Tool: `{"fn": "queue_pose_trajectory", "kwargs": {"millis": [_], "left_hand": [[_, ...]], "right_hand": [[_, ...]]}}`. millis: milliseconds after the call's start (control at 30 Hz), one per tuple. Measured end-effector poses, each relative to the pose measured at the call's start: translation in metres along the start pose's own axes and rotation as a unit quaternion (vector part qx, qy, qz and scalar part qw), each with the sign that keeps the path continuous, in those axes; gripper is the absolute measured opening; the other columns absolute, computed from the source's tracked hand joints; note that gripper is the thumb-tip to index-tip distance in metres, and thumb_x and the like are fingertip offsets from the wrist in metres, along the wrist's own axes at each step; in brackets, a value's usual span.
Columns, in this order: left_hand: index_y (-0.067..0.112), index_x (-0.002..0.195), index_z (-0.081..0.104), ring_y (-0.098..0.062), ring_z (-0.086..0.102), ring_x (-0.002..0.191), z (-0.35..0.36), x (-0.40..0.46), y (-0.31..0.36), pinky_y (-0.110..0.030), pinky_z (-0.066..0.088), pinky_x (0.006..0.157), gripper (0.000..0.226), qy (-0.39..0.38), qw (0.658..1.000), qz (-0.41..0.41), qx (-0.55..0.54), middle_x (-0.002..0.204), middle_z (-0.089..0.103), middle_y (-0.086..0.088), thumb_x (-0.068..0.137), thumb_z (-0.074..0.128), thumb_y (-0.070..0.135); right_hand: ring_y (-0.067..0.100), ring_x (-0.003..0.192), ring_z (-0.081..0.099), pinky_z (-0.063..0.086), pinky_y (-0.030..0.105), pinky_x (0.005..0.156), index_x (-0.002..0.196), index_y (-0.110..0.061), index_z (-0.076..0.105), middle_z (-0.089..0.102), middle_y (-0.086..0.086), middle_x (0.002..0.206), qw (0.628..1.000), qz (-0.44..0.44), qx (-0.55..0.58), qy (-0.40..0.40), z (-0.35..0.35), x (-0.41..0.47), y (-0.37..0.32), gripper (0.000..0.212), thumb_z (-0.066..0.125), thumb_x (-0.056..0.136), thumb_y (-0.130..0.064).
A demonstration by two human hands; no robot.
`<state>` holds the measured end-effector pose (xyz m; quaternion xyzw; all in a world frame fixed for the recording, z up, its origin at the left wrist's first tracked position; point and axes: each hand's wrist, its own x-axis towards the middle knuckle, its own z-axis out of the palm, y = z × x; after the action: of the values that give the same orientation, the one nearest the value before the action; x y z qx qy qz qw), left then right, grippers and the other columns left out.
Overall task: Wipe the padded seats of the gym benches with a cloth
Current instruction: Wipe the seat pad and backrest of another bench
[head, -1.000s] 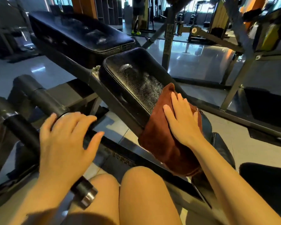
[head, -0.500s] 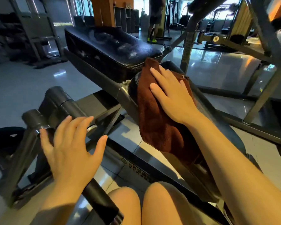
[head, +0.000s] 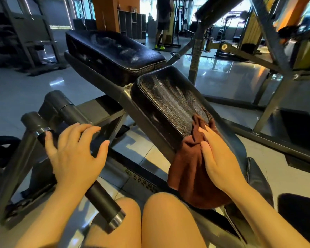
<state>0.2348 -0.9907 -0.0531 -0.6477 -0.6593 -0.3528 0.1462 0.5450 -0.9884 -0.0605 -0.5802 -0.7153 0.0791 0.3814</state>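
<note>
A brown cloth [head: 191,176] was pressed by the flat right hand [head: 220,163] at the seat pad's [head: 170,102] lower edge; the left hand [head: 75,156], fingers spread, rested on a roller bar [head: 100,196].

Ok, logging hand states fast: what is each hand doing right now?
Left hand: open, fingers spread over the black roller bar, holding nothing.
Right hand: open, pressing the brown cloth against the seat pad.

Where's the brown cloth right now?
In the head view, the brown cloth is right of centre, at the near lower end of the tilted seat pad, draping off its edge under the right hand.
</note>
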Motion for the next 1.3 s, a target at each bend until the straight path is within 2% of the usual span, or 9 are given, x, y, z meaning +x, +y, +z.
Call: {"fn": "queue_pose_trajectory", "kwargs": {"millis": [67,200,300,433,567,1000,1100,1200,1300], "left_hand": [[0.016,0.115,0.062,-0.029,0.047,0.123,0.000,-0.002,0.001,-0.058,0.011,0.112,0.046,0.005,1.000,0.005,-0.001,0.118,0.061,-0.008,0.084,0.045,0.047],[0.015,0.111,0.064,-0.030,0.052,0.118,0.003,-0.002,0.000,-0.058,0.018,0.110,0.043,0.029,0.999,0.012,-0.008,0.113,0.063,-0.009,0.084,0.048,0.044],[0.016,0.109,0.065,-0.028,0.054,0.114,0.004,0.000,-0.001,-0.054,0.020,0.110,0.042,0.036,0.999,0.009,-0.016,0.110,0.064,-0.007,0.084,0.047,0.044],[0.016,0.108,0.065,-0.027,0.054,0.113,0.006,0.001,-0.003,-0.053,0.024,0.109,0.038,0.032,0.999,0.037,-0.006,0.109,0.063,-0.005,0.085,0.049,0.043],[0.016,0.107,0.066,-0.024,0.053,0.113,0.005,-0.001,-0.004,-0.051,0.023,0.109,0.038,0.031,0.998,0.050,-0.001,0.107,0.065,-0.003,0.085,0.049,0.042],[0.013,0.102,0.068,-0.029,0.061,0.106,0.003,-0.020,0.005,-0.049,0.027,0.105,0.039,0.030,0.996,0.088,-0.016,0.105,0.067,-0.007,0.085,0.049,0.044],[0.011,0.101,0.070,-0.030,0.062,0.104,0.005,-0.022,0.008,-0.049,0.029,0.104,0.042,0.033,0.993,0.112,-0.009,0.103,0.068,-0.008,0.085,0.049,0.044],[0.010,0.100,0.069,-0.030,0.063,0.100,0.005,-0.020,0.008,-0.048,0.031,0.101,0.041,0.041,0.993,0.106,-0.022,0.100,0.068,-0.009,0.086,0.050,0.044],[0.011,0.097,0.070,-0.027,0.062,0.098,0.006,-0.021,0.008,-0.045,0.033,0.100,0.038,0.053,0.993,0.102,-0.027,0.098,0.068,-0.006,0.086,0.051,0.043]], "right_hand": [[-0.010,0.133,0.020,0.005,0.004,0.110,0.146,-0.029,0.035,0.029,-0.019,0.147,1.000,0.014,0.006,-0.012,0.000,0.009,-0.006,0.041,0.028,0.105,-0.033],[0.013,0.150,0.011,0.005,0.041,0.123,0.153,-0.025,0.019,0.015,-0.006,0.161,0.998,-0.029,-0.041,-0.046,0.007,0.059,-0.028,0.052,0.018,0.103,-0.039],[0.012,0.150,0.006,-0.002,0.047,0.122,0.155,-0.029,0.016,0.010,-0.007,0.163,0.997,-0.043,-0.041,-0.053,0.019,0.109,-0.059,0.050,0.017,0.106,-0.038],[0.016,0.150,0.009,0.002,0.045,0.122,0.155,-0.027,0.019,0.013,-0.003,0.163,0.997,-0.059,-0.019,-0.048,0.032,0.149,-0.079,0.050,0.022,0.106,-0.039],[0.019,0.146,0.023,0.009,0.039,0.122,0.153,-0.021,0.026,0.025,0.001,0.160,1.000,0.002,-0.013,-0.003,0.027,0.142,-0.062,0.051,0.023,0.106,-0.040],[0.023,0.143,0.030,0.018,0.042,0.119,0.151,-0.024,0.032,0.032,0.003,0.157,0.971,0.234,-0.020,0.047,-0.002,-0.016,0.030,0.051,0.023,0.104,-0.043],[0.022,0.146,0.026,0.018,0.046,0.121,0.152,-0.021,0.029,0.030,0.004,0.158,0.984,0.167,-0.040,0.047,0.000,-0.023,0.017,0.059,0.020,0.100,-0.048],[0.014,0.147,0.016,-0.001,0.027,0.116,0.154,-0.025,0.022,0.021,-0.003,0.161,0.991,0.119,-0.054,0.038,0.011,-0.014,-0.023,0.053,0.027,0.104,-0.044],[0.014,0.149,0.008,0.003,0.031,0.120,0.155,-0.023,0.017,0.012,-0.002,0.163,0.996,0.008,-0.086,0.021,0.029,0.030,-0.071,0.059,0.025,0.103,-0.048]]}}
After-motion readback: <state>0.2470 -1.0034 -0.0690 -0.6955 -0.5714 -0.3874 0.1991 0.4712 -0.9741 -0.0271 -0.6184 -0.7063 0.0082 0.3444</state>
